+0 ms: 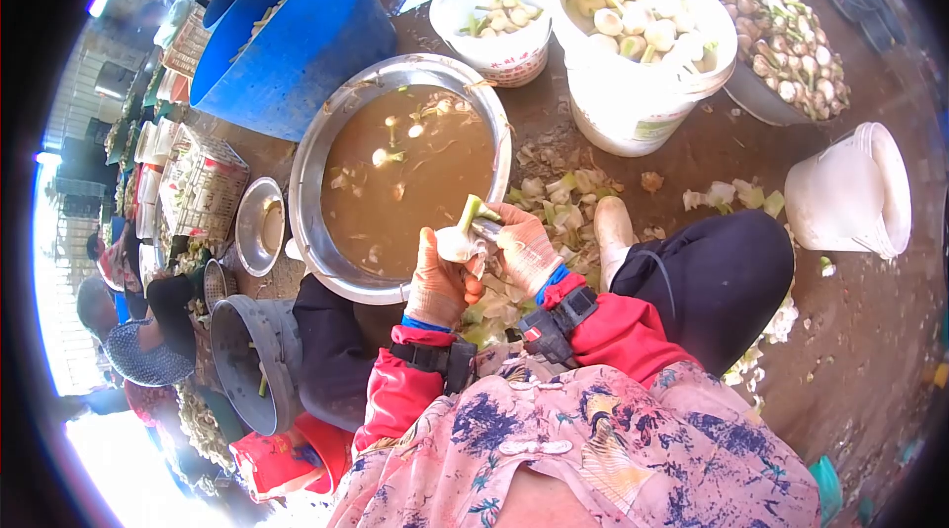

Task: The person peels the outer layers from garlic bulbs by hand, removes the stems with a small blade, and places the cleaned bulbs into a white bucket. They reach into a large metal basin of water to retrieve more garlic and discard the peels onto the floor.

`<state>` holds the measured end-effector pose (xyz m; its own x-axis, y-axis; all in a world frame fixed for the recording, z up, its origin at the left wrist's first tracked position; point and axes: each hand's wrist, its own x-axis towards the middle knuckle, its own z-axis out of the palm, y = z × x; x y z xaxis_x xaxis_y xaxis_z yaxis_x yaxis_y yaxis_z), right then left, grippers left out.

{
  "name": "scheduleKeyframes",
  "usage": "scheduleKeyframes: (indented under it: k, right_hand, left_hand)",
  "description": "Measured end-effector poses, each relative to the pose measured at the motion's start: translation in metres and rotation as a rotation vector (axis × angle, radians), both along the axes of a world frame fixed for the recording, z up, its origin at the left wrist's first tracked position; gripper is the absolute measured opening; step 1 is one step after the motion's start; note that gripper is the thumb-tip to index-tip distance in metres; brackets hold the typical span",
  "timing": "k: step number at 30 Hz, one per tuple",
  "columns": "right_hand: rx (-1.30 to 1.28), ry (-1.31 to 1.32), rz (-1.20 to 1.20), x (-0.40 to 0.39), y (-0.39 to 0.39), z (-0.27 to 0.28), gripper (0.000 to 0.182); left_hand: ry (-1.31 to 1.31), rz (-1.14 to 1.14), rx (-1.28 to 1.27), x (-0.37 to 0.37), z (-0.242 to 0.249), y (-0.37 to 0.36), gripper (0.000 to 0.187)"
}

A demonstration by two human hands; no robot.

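Observation:
My left hand [435, 283], in an orange-tinted glove, is closed around a white garlic bulb [456, 244] with a short green stem [473, 210]. My right hand [526, 249], gloved the same way, is closed on a small knife [486, 228]. Only a short grey piece of the knife shows, against the bulb and stem; its handle is hidden by the fingers. Loose skin hangs at the bulb's lower right. Both hands are over the near right rim of a wide metal basin [305, 194] of brown water, where several bulbs and scraps float.
Peeled garlic fills a white bucket [621, 123] and a smaller white tub [514, 68]. Unpeeled bulbs [791, 44] are heaped at far right. A blue bin [297, 44], grey bucket [232, 360] and tipped white bucket [840, 194] stand around. Peelings [568, 202] litter the floor. Another person [148, 350] sits left.

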<state>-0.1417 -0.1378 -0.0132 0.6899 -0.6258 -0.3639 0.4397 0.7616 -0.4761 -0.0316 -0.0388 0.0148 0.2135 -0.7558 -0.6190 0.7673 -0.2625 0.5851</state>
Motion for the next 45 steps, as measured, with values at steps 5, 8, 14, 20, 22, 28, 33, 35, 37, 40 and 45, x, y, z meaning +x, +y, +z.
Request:
scheduleKeyframes:
  k: [5,8,14,20,22,28,33,35,37,40,45]
  right_hand:
    - [-0.027,0.015,-0.083,0.009,0.002,-0.006,0.041]
    - [-0.127,0.244,-0.013,0.008,0.006,-0.001,0.040]
    - [-0.655,0.415,0.253,0.016,0.021,-0.022,0.037]
    - [-0.489,0.556,0.246,0.007,-0.001,-0.010,0.032]
    - [-0.717,0.740,0.180,0.003,-0.008,-0.025,0.030]
    - [-0.943,1.128,0.678,-0.015,-0.027,-0.041,0.032]
    - [-0.893,0.475,0.545,-0.005,0.002,-0.041,0.043]
    - [-0.775,0.157,0.337,0.002,0.012,-0.041,0.044]
    - [-0.728,0.404,0.434,0.005,0.016,-0.016,0.044]
    - [-1.014,0.464,0.388,0.004,0.016,0.002,0.043]
    - [-1.079,0.841,0.575,-0.007,0.001,-0.006,0.049]
  left_hand:
    - [-0.185,0.136,0.047,0.020,-0.035,-0.003,0.058]
    - [-0.263,0.224,0.024,-0.003,-0.014,0.002,0.052]
    - [-0.846,0.273,0.014,-0.005,-0.017,0.001,0.061]
    - [-0.529,0.038,-0.119,0.000,-0.005,0.021,0.057]
    - [-0.425,0.006,-0.181,-0.003,-0.002,0.024,0.056]
    - [-0.463,-0.024,-0.207,0.006,0.002,0.038,0.083]
    - [-0.648,0.002,-0.050,0.011,-0.007,0.038,0.083]
    - [-0.667,0.090,0.012,0.005,-0.004,0.031,0.079]
    - [-0.620,0.126,0.097,0.002,-0.006,0.025,0.072]
    - [-0.476,0.184,0.195,0.009,-0.018,0.029,0.049]
    - [-0.178,0.343,0.053,0.012,-0.025,0.033,0.031]
